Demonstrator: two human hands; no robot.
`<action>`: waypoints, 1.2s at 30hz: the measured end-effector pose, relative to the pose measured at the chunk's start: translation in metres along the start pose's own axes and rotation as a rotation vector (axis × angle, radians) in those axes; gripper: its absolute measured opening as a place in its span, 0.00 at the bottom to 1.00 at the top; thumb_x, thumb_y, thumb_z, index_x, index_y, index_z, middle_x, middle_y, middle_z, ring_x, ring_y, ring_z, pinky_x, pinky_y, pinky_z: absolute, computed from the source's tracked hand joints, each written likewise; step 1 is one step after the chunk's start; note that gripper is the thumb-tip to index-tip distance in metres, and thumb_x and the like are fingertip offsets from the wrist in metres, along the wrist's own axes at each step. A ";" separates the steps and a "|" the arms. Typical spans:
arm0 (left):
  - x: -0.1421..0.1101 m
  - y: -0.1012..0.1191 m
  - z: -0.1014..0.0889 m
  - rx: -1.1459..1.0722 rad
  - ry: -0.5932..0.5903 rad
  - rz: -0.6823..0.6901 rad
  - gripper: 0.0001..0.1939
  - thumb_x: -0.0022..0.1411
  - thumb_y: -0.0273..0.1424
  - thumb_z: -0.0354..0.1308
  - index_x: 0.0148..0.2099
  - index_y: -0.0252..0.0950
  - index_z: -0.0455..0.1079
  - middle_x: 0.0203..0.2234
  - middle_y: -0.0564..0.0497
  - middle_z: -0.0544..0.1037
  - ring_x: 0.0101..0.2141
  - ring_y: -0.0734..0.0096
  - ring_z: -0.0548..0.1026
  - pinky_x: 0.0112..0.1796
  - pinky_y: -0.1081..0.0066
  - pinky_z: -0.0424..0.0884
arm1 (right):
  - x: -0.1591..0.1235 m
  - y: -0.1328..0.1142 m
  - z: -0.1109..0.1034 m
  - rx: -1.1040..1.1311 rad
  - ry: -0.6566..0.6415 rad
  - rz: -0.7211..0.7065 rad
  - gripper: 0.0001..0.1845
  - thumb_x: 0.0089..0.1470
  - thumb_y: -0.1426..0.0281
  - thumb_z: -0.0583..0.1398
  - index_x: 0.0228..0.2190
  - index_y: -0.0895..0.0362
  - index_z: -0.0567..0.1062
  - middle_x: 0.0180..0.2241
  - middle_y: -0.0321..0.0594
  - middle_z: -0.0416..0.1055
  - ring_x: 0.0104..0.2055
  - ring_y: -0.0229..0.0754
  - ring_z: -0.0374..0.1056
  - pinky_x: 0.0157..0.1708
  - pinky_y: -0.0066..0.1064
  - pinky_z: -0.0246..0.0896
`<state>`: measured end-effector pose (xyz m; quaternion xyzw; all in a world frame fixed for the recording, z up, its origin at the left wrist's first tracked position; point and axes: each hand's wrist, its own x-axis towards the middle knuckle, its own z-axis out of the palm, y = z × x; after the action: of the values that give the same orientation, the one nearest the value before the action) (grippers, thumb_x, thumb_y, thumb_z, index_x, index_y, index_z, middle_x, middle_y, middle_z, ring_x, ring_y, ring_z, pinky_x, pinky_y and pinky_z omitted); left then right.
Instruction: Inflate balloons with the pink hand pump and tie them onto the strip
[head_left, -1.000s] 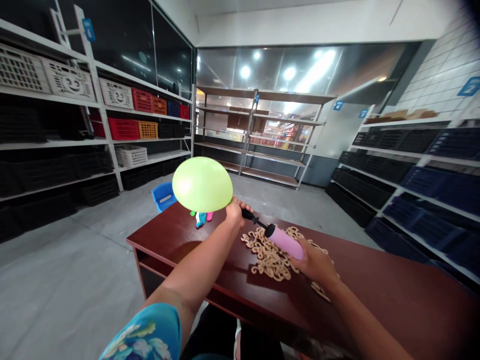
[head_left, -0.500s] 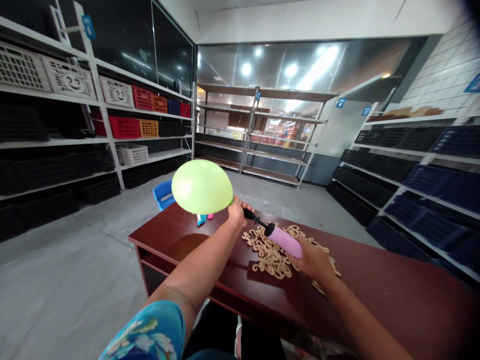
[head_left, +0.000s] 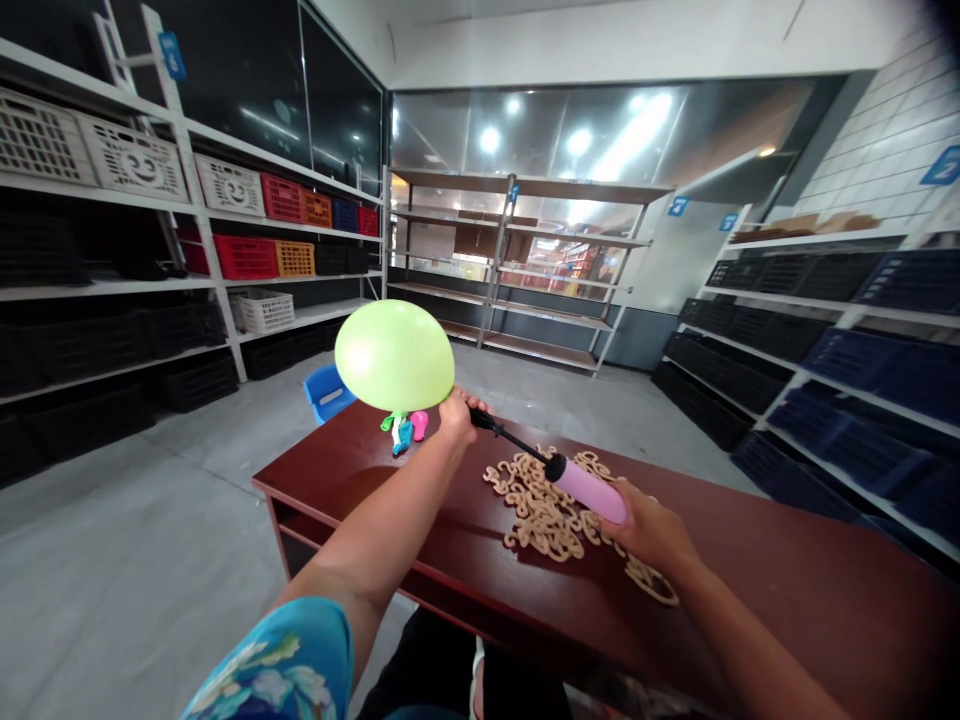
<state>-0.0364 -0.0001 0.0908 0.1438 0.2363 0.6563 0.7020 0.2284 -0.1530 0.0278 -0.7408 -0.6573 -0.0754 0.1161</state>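
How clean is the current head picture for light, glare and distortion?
In the head view, bright overhead lights glare white; the green balloon carries a pale highlight; the black crates at left sink into darkness, detail mostly lost; the right-hand shelving looks slanted and stretched; the top right corner is black.

Flat balloons point(head_left: 403, 434) near tabletop's point(head_left: 787, 590) far-left corner, chair point(head_left: 319, 385) just off it. Pieces point(head_left: 551, 540) mid-tabletop, pump point(head_left: 592, 490) above them, inflated balloon point(head_left: 394, 355) left of pump.

Head-high view, down across table point(head_left: 466, 520)
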 end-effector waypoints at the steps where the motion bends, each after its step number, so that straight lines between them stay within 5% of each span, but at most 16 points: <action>1: 0.002 0.002 -0.001 -0.001 0.007 0.001 0.16 0.57 0.36 0.50 0.23 0.38 0.48 0.13 0.59 0.54 0.13 0.76 0.60 0.21 0.71 0.63 | 0.000 0.004 0.002 -0.010 -0.007 0.007 0.25 0.43 0.59 0.58 0.45 0.52 0.66 0.42 0.43 0.70 0.42 0.47 0.67 0.33 0.32 0.55; 5: -0.001 -0.006 -0.003 -0.038 0.001 -0.001 0.16 0.59 0.37 0.48 0.24 0.37 0.48 0.13 0.59 0.53 0.13 0.77 0.59 0.20 0.72 0.62 | 0.000 0.001 0.008 -0.047 0.027 -0.004 0.22 0.43 0.59 0.57 0.41 0.53 0.68 0.39 0.44 0.71 0.40 0.47 0.67 0.32 0.32 0.55; 11: -0.018 -0.036 0.002 -0.039 -0.027 -0.060 0.17 0.60 0.37 0.46 0.23 0.38 0.48 0.13 0.58 0.54 0.14 0.76 0.60 0.21 0.71 0.62 | 0.007 -0.036 0.006 -0.033 0.040 -0.062 0.23 0.44 0.56 0.57 0.42 0.53 0.68 0.36 0.42 0.72 0.35 0.46 0.69 0.30 0.31 0.54; 16: -0.025 -0.052 -0.003 -0.009 -0.006 -0.107 0.16 0.60 0.34 0.47 0.23 0.38 0.47 0.12 0.58 0.54 0.14 0.77 0.59 0.21 0.72 0.61 | 0.008 -0.045 0.004 0.017 -0.022 -0.050 0.35 0.41 0.48 0.57 0.49 0.53 0.64 0.40 0.45 0.71 0.37 0.48 0.68 0.33 0.34 0.56; 21: -0.028 -0.065 -0.004 -0.022 0.000 -0.091 0.17 0.61 0.37 0.43 0.23 0.38 0.45 0.12 0.58 0.54 0.14 0.77 0.60 0.23 0.72 0.63 | 0.000 -0.053 -0.020 -0.118 0.089 -0.209 0.43 0.47 0.52 0.56 0.59 0.55 0.48 0.52 0.52 0.61 0.50 0.55 0.59 0.46 0.43 0.48; 25: -0.035 -0.080 0.007 -0.006 -0.056 -0.114 0.18 0.62 0.39 0.40 0.23 0.38 0.44 0.12 0.59 0.54 0.14 0.78 0.60 0.24 0.72 0.64 | 0.002 -0.065 -0.040 -0.146 0.050 -0.410 0.35 0.54 0.59 0.51 0.60 0.48 0.43 0.54 0.46 0.57 0.49 0.49 0.59 0.43 0.36 0.50; 31: -0.018 -0.066 0.000 0.115 0.072 -0.051 0.17 0.63 0.38 0.36 0.23 0.37 0.46 0.13 0.56 0.58 0.16 0.77 0.65 0.25 0.73 0.67 | 0.006 -0.030 -0.044 -0.143 -0.095 -0.435 0.31 0.55 0.60 0.50 0.58 0.45 0.47 0.54 0.43 0.55 0.48 0.48 0.58 0.42 0.35 0.50; 36: -0.010 -0.056 -0.019 0.330 0.110 -0.046 0.20 0.62 0.44 0.38 0.23 0.38 0.46 0.12 0.57 0.57 0.14 0.78 0.62 0.19 0.76 0.63 | 0.015 0.009 -0.024 -0.091 -0.147 -0.097 0.33 0.52 0.59 0.52 0.58 0.47 0.47 0.53 0.47 0.55 0.46 0.50 0.60 0.41 0.38 0.53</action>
<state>0.0016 -0.0177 0.0478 0.2154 0.3823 0.5990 0.6698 0.2397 -0.1460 0.0543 -0.7161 -0.6951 -0.0561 0.0298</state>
